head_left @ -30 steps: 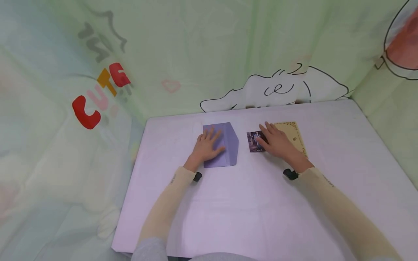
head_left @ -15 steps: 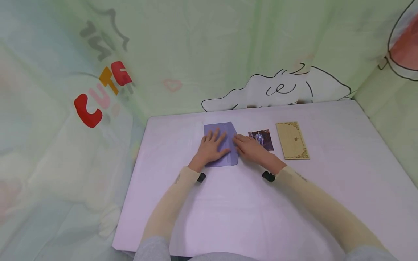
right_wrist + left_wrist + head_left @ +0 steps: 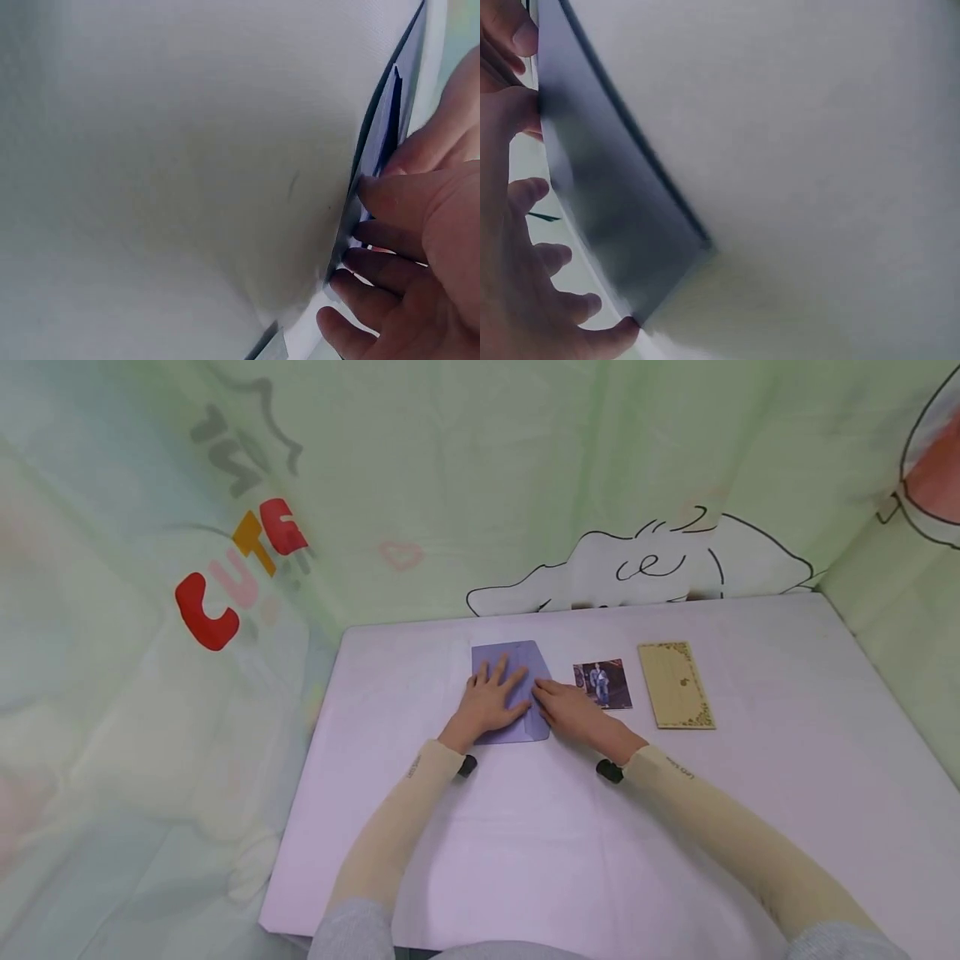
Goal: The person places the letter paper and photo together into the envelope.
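Note:
A purple envelope (image 3: 516,653) lies on the table, its flap side toward the right. My left hand (image 3: 489,700) rests on it with fingers spread and straight. At the flap, my right hand (image 3: 573,708) has its fingertips gathered, thumb and fingers pinching the flap's edge. The right wrist view shows the flap (image 3: 371,154) slightly raised, with a dark gap behind it. Just right of that hand lies a square photo (image 3: 611,683) of a standing figure, its lower left partly covered.
A tan rectangular card or thin board (image 3: 677,687) with ornamented corners lies right of the photo. The table (image 3: 517,843) has a pale pinkish-white top. Printed fabric (image 3: 420,468) hangs behind it and at both sides.
My right hand has left the photo and tan piece and moved left to the envelope flap, uncovering both. My left hand stays on the envelope. The view has shifted slightly.

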### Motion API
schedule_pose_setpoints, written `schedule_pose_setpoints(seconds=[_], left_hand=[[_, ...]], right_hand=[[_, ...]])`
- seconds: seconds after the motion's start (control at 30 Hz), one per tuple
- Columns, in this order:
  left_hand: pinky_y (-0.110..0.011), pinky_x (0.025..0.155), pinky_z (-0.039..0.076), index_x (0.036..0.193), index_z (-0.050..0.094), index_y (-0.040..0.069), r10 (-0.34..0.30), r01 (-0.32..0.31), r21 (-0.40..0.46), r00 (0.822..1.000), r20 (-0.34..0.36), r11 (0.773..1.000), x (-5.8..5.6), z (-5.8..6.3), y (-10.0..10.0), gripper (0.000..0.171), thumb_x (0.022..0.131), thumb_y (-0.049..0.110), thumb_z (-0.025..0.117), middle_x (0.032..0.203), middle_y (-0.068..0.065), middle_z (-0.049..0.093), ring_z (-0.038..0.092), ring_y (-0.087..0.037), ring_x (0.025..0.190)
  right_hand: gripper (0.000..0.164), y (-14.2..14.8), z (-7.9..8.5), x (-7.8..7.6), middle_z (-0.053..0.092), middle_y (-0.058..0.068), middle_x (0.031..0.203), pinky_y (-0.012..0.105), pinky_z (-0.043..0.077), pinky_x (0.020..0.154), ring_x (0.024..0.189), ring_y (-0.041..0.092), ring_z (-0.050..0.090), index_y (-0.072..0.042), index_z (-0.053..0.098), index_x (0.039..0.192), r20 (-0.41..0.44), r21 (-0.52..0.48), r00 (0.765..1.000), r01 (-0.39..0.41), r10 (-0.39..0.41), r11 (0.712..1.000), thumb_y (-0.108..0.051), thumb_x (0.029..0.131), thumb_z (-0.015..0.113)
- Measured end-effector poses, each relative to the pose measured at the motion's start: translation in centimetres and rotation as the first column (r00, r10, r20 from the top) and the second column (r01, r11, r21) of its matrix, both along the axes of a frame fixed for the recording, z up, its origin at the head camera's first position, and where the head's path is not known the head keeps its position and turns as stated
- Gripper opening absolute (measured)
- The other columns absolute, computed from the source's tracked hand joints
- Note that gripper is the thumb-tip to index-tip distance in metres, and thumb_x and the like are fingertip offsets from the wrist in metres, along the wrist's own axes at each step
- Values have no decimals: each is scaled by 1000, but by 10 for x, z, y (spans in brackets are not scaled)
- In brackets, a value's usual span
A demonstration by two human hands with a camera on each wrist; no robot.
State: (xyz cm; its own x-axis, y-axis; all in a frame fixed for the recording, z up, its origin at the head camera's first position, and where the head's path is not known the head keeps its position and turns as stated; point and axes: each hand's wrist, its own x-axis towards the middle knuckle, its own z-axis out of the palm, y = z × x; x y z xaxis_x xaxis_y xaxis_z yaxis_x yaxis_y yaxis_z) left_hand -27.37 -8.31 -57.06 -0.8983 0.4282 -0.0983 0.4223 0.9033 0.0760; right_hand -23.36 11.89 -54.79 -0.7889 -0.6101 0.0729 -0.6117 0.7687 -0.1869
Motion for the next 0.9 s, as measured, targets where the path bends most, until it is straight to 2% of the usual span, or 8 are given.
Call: schedule_pose_setpoints(seconds=[0.17, 0.37, 0.47, 0.57, 0.67, 0.8, 0.9], left_hand=[[-61, 116, 31, 160, 19, 38, -4, 5, -24, 999, 38, 1000, -2, 4, 2, 67, 100, 58, 39, 171, -10, 8, 12, -44, 155], [-61, 115, 33, 159, 28, 35, -28, 32, -45, 995, 93, 998, -8, 14, -2, 66, 99, 63, 39, 170, -12, 11, 15, -41, 155], [-60, 114, 36, 158, 29, 33, -75, 82, -47, 988, 137, 995, -12, 22, -7, 76, 95, 72, 42, 170, -13, 11, 18, -42, 154], [-56, 111, 41, 158, 30, 33, -129, 138, -40, 975, 178, 990, -18, 32, -13, 90, 84, 79, 54, 170, -13, 11, 19, -40, 154], [-53, 111, 43, 155, 32, 33, -177, 186, -20, 961, 212, 982, -23, 38, -17, 99, 75, 79, 67, 169, -14, 12, 21, -38, 154], [-53, 113, 40, 152, 33, 28, -240, 240, 29, 939, 245, 970, -29, 38, -21, 101, 72, 74, 74, 168, -19, 10, 21, -41, 153], [-49, 115, 40, 148, 35, 24, -276, 270, 57, 936, 220, 961, -32, 34, -23, 101, 71, 73, 76, 166, -22, 13, 24, -40, 152]], right_hand=[[45, 1, -5, 0, 50, 27, 147, 53, 44, 109, 135, 41, 50, 9, 52, 139, -19, -26, 1000, -7, 6, 1000, -12, 100, 59], [46, 3, -7, 0, 48, 28, 149, 53, 42, 110, 137, 41, 48, 9, 50, 141, 1, -52, 1000, -2, 2, 999, -12, 100, 58], [47, 4, -7, 0, 47, 27, 150, 53, 42, 111, 138, 41, 47, 9, 49, 142, 10, -45, 1000, 6, -5, 999, -12, 101, 57], [47, 4, -6, -1, 47, 27, 150, 54, 42, 110, 139, 41, 47, 8, 49, 142, 12, -36, 1000, 12, -11, 999, -12, 101, 56], [47, 4, -6, -1, 47, 27, 150, 54, 42, 110, 139, 41, 47, 8, 49, 142, 16, -39, 1000, 19, -18, 999, -13, 101, 57], [47, 4, -7, 0, 47, 27, 150, 53, 43, 110, 139, 41, 47, 9, 49, 142, 23, -45, 1000, 19, -18, 999, -12, 101, 58], [47, 3, -8, 0, 46, 28, 150, 52, 42, 111, 139, 42, 47, 9, 49, 142, 20, -50, 1000, 12, -12, 999, -12, 101, 57]])
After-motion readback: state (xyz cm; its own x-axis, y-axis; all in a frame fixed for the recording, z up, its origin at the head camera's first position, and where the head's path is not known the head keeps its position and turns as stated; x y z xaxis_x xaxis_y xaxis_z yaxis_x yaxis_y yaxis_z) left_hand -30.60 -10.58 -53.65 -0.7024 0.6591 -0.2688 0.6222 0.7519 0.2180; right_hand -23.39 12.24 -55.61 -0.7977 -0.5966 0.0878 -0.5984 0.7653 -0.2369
